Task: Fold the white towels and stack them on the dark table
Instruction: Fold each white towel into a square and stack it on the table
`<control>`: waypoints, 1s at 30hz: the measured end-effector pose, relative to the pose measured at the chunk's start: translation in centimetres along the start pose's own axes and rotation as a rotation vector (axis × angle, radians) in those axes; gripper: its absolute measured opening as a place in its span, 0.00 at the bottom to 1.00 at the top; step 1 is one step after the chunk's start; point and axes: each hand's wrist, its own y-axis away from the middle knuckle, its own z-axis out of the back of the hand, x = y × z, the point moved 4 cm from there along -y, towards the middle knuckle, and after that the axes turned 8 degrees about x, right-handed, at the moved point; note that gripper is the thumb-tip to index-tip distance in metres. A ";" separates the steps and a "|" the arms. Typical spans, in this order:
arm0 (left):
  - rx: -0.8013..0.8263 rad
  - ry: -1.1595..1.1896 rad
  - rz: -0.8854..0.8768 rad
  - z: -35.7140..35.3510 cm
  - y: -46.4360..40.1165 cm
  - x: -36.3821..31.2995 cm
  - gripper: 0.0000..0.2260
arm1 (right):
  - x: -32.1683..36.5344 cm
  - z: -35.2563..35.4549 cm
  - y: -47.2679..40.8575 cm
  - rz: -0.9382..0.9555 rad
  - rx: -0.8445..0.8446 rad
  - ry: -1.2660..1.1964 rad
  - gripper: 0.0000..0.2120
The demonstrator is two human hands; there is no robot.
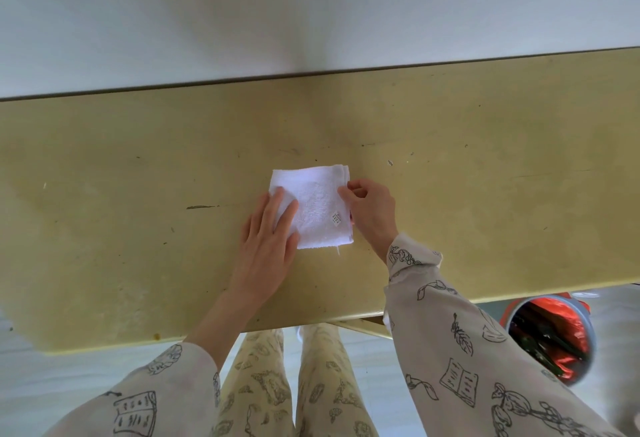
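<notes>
A white towel [317, 201], folded into a small square with a small label near its right edge, lies in the middle of a yellowish table [138, 194]. My left hand [268, 246] lies flat on the towel's left side, fingers spread and pressing it down. My right hand [372, 211] is at the towel's right edge, its fingertips pinching the stacked layers there. No other towel and no dark table show in this view.
A white wall [311, 14] runs along the table's far edge. Below the table's near right corner stands a grey bin [554, 336] lined with an orange bag. My legs in patterned trousers [294, 384] stand at the near edge.
</notes>
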 end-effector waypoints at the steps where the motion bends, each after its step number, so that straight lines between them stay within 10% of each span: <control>1: 0.021 -0.015 -0.009 0.0 -0.1 0.0 0.22 | 0.0 0.0 0.0 -0.003 -0.008 0.001 0.02; 8: 0.124 -0.044 -0.096 -0.3 -0.1 0.4 0.27 | 0.2 0.0 0.8 0.100 -0.105 0.126 0.03; 14: 0.105 0.017 -0.163 -0.3 0.6 0.1 0.31 | -0.1 -2.6 3.1 0.633 -0.208 0.819 0.20; 30: -0.096 -0.067 -0.044 0.0 -1.7 -0.1 0.33 | -3.2 -3.8 1.3 0.599 -0.105 1.084 0.26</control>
